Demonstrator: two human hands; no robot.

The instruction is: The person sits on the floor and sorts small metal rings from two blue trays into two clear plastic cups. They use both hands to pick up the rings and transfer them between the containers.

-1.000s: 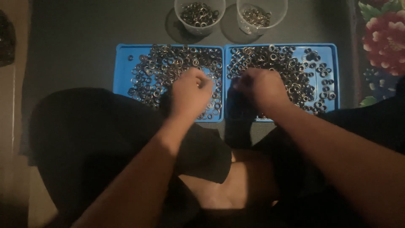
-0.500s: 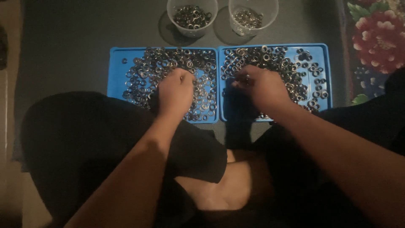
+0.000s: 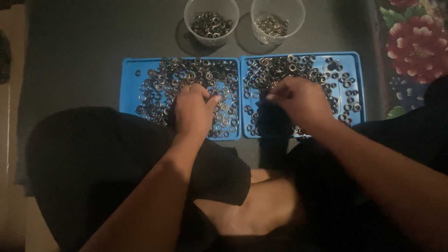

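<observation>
Two hands down on two blue trays. Left hand curled over the left tray, fingers bent into a heap of small metal rings; cannot tell if any ring is held. Right hand curled over the right tray, fingertips pinched close together just above more rings; too small and dark to tell what sits between them. Trays side by side, edges touching, on a dark mat. Beyond the trays, two clear cups: left cup and right cup, each with some rings inside. Flowered cloth far to the right. Dark shorts and a bare foot near the bottom.
</observation>
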